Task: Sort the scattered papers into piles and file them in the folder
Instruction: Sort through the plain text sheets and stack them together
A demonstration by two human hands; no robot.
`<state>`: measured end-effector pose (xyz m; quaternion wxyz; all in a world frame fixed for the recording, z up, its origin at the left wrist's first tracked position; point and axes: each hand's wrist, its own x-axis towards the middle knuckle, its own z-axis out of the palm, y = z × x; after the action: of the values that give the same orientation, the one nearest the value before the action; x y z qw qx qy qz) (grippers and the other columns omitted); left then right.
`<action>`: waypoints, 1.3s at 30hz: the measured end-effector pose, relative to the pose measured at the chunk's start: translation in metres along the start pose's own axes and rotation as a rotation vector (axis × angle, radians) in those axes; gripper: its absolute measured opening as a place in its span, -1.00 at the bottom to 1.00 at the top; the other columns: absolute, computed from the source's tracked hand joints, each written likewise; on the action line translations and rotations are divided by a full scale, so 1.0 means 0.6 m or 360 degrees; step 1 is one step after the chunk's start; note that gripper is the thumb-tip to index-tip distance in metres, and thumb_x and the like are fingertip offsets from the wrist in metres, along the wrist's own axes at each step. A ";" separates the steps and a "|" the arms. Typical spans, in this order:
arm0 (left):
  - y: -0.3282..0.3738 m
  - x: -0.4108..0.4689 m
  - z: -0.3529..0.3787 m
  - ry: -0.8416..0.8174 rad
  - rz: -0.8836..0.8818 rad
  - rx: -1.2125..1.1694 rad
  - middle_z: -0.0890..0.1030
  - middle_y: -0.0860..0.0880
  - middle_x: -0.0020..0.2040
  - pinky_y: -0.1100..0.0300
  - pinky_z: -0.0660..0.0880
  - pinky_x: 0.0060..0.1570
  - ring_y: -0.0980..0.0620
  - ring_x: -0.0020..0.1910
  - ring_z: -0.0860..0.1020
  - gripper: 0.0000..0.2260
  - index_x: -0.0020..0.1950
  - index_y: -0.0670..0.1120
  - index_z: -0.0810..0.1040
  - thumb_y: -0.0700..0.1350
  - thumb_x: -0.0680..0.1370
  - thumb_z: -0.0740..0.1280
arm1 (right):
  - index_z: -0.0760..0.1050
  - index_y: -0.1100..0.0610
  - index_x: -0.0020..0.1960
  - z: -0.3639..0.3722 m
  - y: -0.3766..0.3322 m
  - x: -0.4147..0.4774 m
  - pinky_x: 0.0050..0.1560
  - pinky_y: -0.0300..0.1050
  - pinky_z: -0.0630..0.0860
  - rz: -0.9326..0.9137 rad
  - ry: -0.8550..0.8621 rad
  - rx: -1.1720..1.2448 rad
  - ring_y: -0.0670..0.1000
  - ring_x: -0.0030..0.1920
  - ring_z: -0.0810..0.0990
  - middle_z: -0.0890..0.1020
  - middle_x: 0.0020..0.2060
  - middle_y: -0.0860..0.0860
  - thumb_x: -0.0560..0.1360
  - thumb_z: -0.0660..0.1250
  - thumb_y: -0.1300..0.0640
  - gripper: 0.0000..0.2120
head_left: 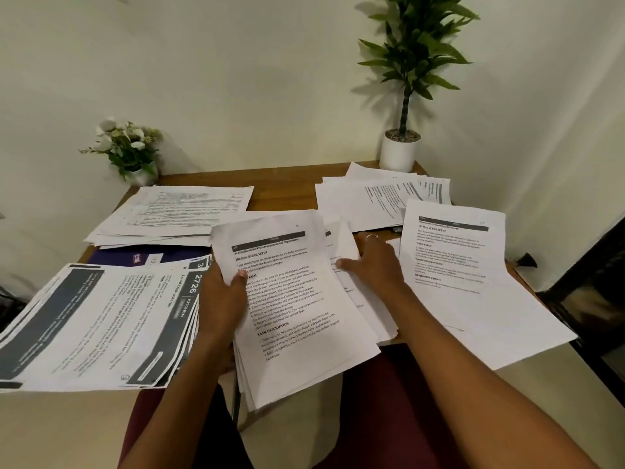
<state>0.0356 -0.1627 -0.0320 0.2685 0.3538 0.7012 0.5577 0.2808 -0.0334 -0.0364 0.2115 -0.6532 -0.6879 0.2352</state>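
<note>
My left hand (225, 299) grips the left edge of a thick stack of printed sheets (297, 319), thumb on top; the stack overhangs the table's near edge. My right hand (372, 262), wearing a ring, lies on the loose white sheets (341, 245) just right of that stack, fingers spread flat. A pile with dark headers (94, 319) sits at the near left. A dark blue folder (135, 257) lies partly hidden under piles at the left. More piles lie at the far left (176, 211), far right (378, 201) and right (466, 282).
The small wooden table (280, 187) stands in a wall corner. A white flower pot (135, 154) is at its back left, a tall potted plant (400, 150) at its back right. Papers overhang the near and right edges. A dark frame (588, 272) stands to the right.
</note>
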 end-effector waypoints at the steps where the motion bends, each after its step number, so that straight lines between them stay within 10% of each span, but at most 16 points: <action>1: 0.009 0.002 -0.004 0.0001 0.0009 0.0016 0.65 0.11 0.04 0.24 0.51 -0.17 0.15 -0.02 0.62 -0.80 0.28 -0.03 0.56 -0.15 0.66 0.31 | 0.44 0.07 0.35 0.006 -0.005 -0.001 0.20 0.17 0.52 0.0022 0.0009 -0.0046 0.18 0.28 0.52 0.59 0.23 0.05 0.29 0.58 -0.29 -0.22; 11: 0.040 0.012 -0.063 -0.0168 -0.0159 -0.0035 0.65 0.15 -0.07 0.31 0.51 -0.29 0.20 -0.16 0.62 -0.88 0.19 0.01 0.56 -0.12 0.66 0.33 | 0.43 0.00 0.00 0.022 -0.019 -0.009 -0.31 -0.20 0.40 0.0116 0.0181 0.0302 -0.03 -0.12 0.62 0.59 -0.07 -0.13 0.46 0.54 -0.05 -0.68; 19: 0.043 0.000 -0.055 -0.0207 -0.0307 -0.0136 0.61 0.15 -0.13 0.26 0.44 -0.34 0.15 -0.20 0.60 -0.86 0.23 -0.01 0.50 -0.15 0.68 0.30 | 0.55 0.13 -0.18 0.005 -0.013 0.000 -0.36 -0.20 0.39 0.0090 0.0223 0.0521 -0.04 -0.23 0.61 0.58 -0.29 -0.12 0.58 0.43 0.02 -0.77; 26: 0.051 -0.004 -0.056 -0.0148 -0.0384 -0.0173 0.63 0.14 -0.18 0.27 0.47 -0.45 0.15 -0.31 0.64 -0.91 0.12 0.05 0.50 -0.15 0.68 0.29 | 0.45 0.25 0.43 -0.005 -0.014 0.002 -0.25 -0.62 0.37 -0.0145 0.0399 0.0509 -0.01 0.11 0.55 0.45 0.03 -0.05 0.64 0.34 0.17 -0.62; 29: 0.053 -0.007 -0.055 -0.0138 -0.0399 -0.0171 0.63 0.13 -0.15 0.20 0.46 -0.36 0.09 -0.21 0.63 -0.90 0.15 0.05 0.50 -0.14 0.68 0.29 | 0.42 0.17 0.49 -0.010 -0.009 0.001 -0.06 -0.53 0.41 -0.0123 0.0397 0.0559 -0.11 0.04 0.50 0.55 0.06 -0.04 0.58 0.43 0.20 -0.50; 33: 0.059 -0.014 -0.048 -0.0124 -0.0379 -0.0142 0.59 0.13 -0.16 0.24 0.43 -0.37 0.11 -0.22 0.59 -0.89 0.18 0.03 0.48 -0.15 0.69 0.28 | 0.65 0.13 0.00 -0.027 -0.002 0.009 -0.24 -0.41 0.50 0.0031 0.0454 0.0715 -0.18 -0.25 0.59 0.64 -0.26 -0.10 0.50 0.52 0.20 -0.91; 39: 0.063 -0.017 -0.043 -0.0110 -0.0355 -0.0136 0.55 0.13 -0.18 0.24 0.39 -0.38 0.11 -0.25 0.55 -0.87 0.19 0.03 0.44 -0.16 0.69 0.28 | 0.66 0.15 0.00 -0.061 0.017 0.022 -0.12 -0.23 0.54 0.0246 0.0506 0.1108 -0.03 -0.09 0.65 0.70 -0.14 -0.02 0.53 0.46 0.20 -0.94</action>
<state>0.0297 -0.1812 0.0107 0.3677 0.2810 0.7021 0.5412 0.3100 -0.0178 -0.0138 0.5062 -0.6205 -0.4744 0.3656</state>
